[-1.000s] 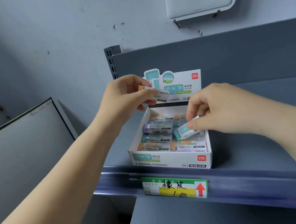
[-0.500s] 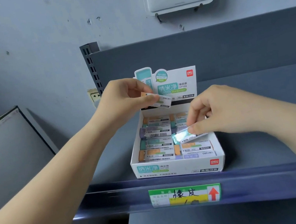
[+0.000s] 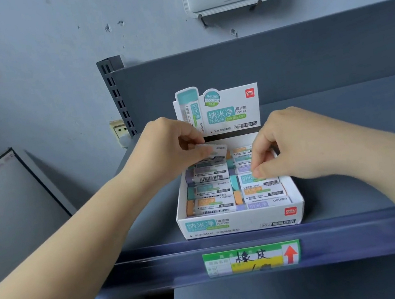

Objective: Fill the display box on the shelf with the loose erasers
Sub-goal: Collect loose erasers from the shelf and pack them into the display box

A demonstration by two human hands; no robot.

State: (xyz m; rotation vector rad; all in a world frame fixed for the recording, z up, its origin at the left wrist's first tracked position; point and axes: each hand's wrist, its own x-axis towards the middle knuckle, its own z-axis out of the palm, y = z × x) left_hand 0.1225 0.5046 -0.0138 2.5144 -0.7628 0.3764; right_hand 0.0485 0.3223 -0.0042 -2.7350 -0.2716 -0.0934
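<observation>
Lowered onto the box (image 3: 241,222), right hand (image 3: 291,144) presses an eraser (image 3: 255,179); left hand (image 3: 165,151) pinches another (image 3: 216,150).

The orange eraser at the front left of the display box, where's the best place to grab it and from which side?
Come from straight above. The orange eraser lies flat in the display box, hemmed in by the front wall, the left wall and neighbours, so its sides look unreachable. Probably pinch its short ends, the bare orange tip and the opposite sleeve end, and lift upward.
</observation>
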